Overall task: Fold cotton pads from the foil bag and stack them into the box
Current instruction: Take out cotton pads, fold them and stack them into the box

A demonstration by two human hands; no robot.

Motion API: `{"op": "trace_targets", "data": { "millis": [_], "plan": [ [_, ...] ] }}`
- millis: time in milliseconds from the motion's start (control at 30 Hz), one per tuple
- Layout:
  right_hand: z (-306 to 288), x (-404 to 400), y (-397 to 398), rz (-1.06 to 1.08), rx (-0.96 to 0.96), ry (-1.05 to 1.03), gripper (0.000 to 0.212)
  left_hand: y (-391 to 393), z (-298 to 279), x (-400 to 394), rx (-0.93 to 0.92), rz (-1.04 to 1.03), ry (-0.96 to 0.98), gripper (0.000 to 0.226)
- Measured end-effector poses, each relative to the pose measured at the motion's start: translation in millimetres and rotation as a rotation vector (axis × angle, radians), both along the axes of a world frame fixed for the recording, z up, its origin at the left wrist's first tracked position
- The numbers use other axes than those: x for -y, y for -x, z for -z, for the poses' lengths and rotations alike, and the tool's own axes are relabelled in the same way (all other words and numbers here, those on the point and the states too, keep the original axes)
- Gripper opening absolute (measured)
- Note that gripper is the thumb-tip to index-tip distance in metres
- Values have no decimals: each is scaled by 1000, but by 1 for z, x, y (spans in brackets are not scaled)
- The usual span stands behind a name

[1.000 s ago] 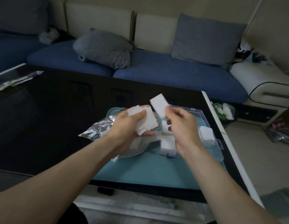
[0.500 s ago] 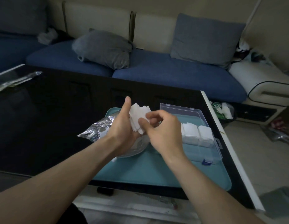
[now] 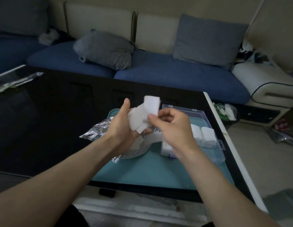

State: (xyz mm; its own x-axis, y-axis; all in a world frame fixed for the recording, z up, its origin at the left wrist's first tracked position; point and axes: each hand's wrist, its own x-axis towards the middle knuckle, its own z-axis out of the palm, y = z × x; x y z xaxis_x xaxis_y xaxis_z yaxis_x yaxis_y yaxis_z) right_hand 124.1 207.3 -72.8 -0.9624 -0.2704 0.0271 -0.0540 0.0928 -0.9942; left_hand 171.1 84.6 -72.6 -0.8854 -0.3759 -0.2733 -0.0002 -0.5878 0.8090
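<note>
My left hand holds a small bundle of white cotton pads above the teal mat. My right hand pinches a single white cotton pad that sticks up beside the bundle. The crumpled foil bag lies on the mat's left edge, partly under my left wrist. Behind my right hand sits the clear plastic box, its lid open, with folded pads stacked at its right end.
The mat lies near the right end of a black glossy table, whose white edge runs along the right. A blue sofa with grey cushions stands behind. A clear wrapper lies at far left. Clutter covers the floor at right.
My right hand has drawn one pad up out of the bundle in my left hand and holds it upright; a second ago it held another pad over the box.
</note>
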Motion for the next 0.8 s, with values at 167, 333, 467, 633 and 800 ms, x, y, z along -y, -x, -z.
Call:
{"op": "trace_targets", "data": {
  "millis": [167,333,467,633,800],
  "plan": [
    [-7,-15,15,-129,546,432,24,5,5,4,6,-35,-42,49],
    [-3,-7,0,-209,580,277,27,8,7,1,-15,-78,-53,35],
    [-1,-8,3,-56,110,-108,23,5,9,0,37,-74,152,36],
    [-3,-22,18,-55,-107,-394,30,7,13,-6,26,87,213,42],
    [0,-25,21,-58,-154,-376,19,7,15,-3,35,115,213,41]
  ]
}}
